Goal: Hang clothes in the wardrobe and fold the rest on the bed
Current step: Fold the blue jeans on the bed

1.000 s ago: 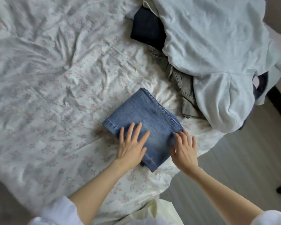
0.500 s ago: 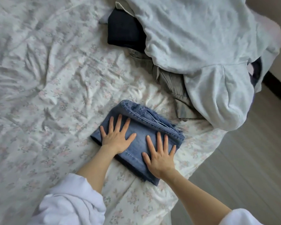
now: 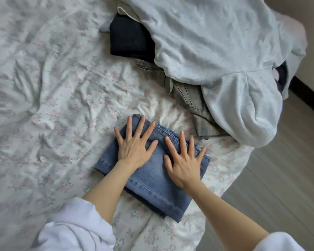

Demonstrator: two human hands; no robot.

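Head view — left hand (image 3: 134,147), right hand (image 3: 184,164), flat on folded jeans (image 3: 152,180)

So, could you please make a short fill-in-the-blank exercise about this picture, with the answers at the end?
1. Both hands, the left hand and the right hand, press flat on the folded ____.
2. The jeans lie on a bed sheet with a ____ print.
3. The pile of unfolded clothes is topped by a light grey ____.
4. The dark navy garment lies partly ____ the sweatshirt.

Answers: jeans; floral; sweatshirt; under
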